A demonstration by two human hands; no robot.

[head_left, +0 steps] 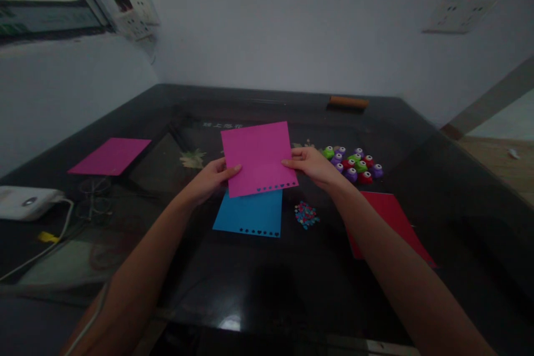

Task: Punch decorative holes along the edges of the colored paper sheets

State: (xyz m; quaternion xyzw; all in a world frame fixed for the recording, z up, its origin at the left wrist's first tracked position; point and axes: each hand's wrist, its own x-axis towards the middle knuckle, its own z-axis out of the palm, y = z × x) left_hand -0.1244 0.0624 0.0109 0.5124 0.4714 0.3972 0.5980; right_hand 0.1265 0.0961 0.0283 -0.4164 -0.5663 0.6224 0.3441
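A pink sheet of paper (257, 156) is held up between my two hands, with a row of small punched shapes along its lower edge. My left hand (216, 175) pinches its left side, thumb on top. On the right side, my right hand (309, 164) grips the edge the same way. Below it a blue sheet of paper (252, 214) lies on the table, partly covered, with punched shapes along its near edge. Beside the blue sheet is a small heap of punched-out paper bits (306, 214) in pink, blue and red.
Several green, purple and red craft punches with eyes (352, 164) cluster right of my right hand. A red sheet (396, 222) lies partly under my right forearm. Another pink sheet (110, 156), a white device with a cable (29, 203) and a brown roll (349, 102) are on the dark table (233, 278).
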